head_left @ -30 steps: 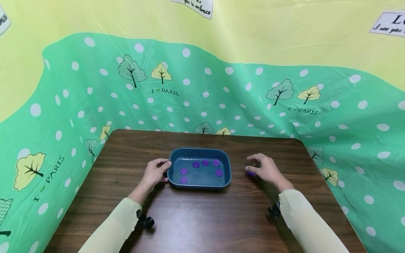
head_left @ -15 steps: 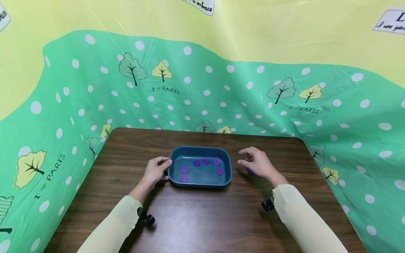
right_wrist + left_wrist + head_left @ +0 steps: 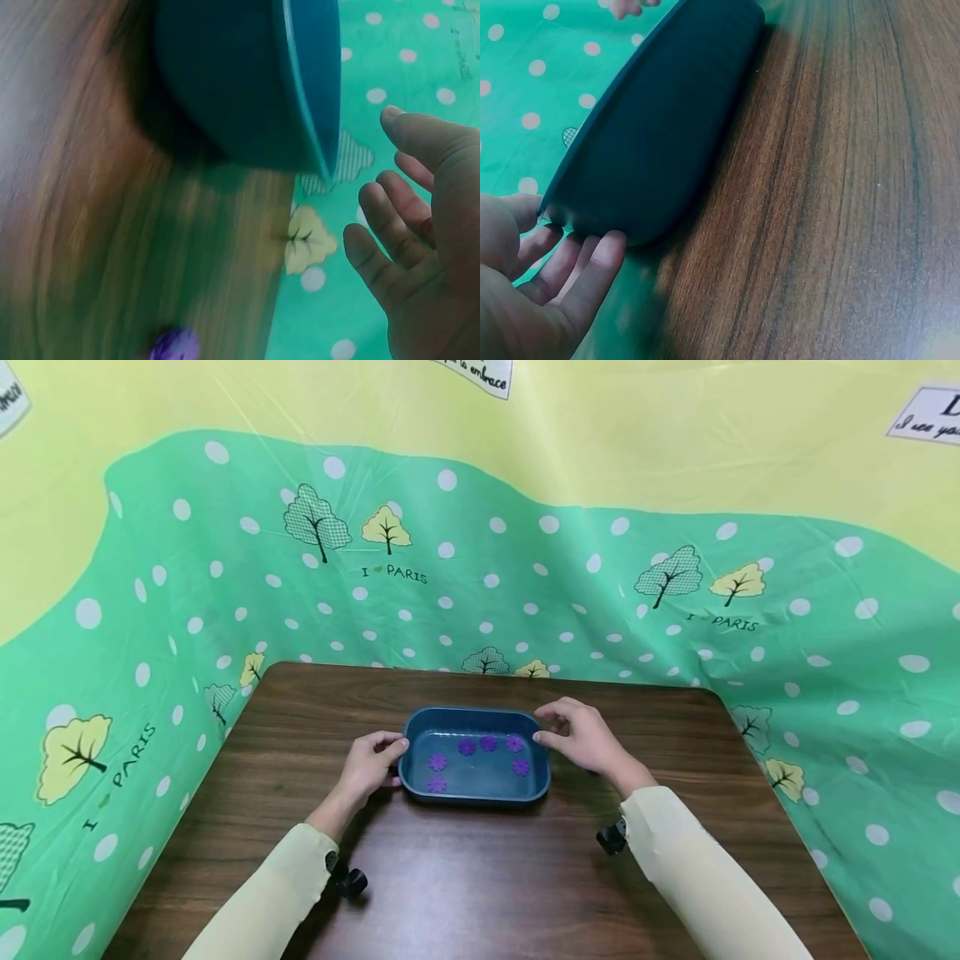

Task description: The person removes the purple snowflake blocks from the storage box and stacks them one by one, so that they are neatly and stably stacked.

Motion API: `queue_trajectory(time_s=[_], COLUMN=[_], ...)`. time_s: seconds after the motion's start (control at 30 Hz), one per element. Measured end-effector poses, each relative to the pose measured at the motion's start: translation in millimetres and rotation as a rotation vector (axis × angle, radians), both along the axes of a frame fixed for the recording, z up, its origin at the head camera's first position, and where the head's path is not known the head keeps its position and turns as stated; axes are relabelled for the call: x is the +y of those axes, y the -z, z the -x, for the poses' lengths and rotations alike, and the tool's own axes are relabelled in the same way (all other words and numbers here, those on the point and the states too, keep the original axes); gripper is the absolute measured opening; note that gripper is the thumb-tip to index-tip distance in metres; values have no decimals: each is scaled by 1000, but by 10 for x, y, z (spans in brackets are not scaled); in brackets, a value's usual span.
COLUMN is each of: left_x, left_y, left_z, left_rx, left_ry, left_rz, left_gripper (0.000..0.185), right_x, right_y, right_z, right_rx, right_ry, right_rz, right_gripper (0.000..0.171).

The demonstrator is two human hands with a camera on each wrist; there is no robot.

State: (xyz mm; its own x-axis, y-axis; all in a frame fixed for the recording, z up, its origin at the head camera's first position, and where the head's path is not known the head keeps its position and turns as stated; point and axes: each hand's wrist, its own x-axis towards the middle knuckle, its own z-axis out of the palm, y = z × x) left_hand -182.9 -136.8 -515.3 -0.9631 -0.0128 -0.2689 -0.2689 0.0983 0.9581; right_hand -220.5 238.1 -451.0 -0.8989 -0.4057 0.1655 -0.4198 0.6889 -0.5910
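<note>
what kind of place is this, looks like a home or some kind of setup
Probably a staged tabletop recording setup rather than a lived-in room: a wooden table walled by a draped printed cloth, with only a blue tray between the hands.

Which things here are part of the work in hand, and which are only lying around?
In the work:
- blue tray, left hand at its left rim
- purple flower pieces inside the tray
- right hand at the tray's right rim

Only around:
- purple piece on the wooden table
- green dotted cloth

Head looks down; wrist views flank tray (image 3: 474, 718) closely
</note>
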Motion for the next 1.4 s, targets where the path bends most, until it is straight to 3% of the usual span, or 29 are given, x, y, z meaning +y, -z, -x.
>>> queue_trajectory(time_s=[0.77,1.2,1.4], left_x=[-11,16,13], left_y=[-17,-35,-36], left_z=[-11,-12,-15], left_rx=[15,9,8], left_ry=[-2,1,-6], left_rz=[-7,-12,-14], left_gripper=[35,35,34], right_x=[-1113,-1412,-1480], right_y=[60,252,352], right_z=[-57,-78,-82], right_rx=[-120,-234,-216], right_ry=[-232,-255,-265], right_rz=[-100,-123,-175], right_gripper=[41,40,34])
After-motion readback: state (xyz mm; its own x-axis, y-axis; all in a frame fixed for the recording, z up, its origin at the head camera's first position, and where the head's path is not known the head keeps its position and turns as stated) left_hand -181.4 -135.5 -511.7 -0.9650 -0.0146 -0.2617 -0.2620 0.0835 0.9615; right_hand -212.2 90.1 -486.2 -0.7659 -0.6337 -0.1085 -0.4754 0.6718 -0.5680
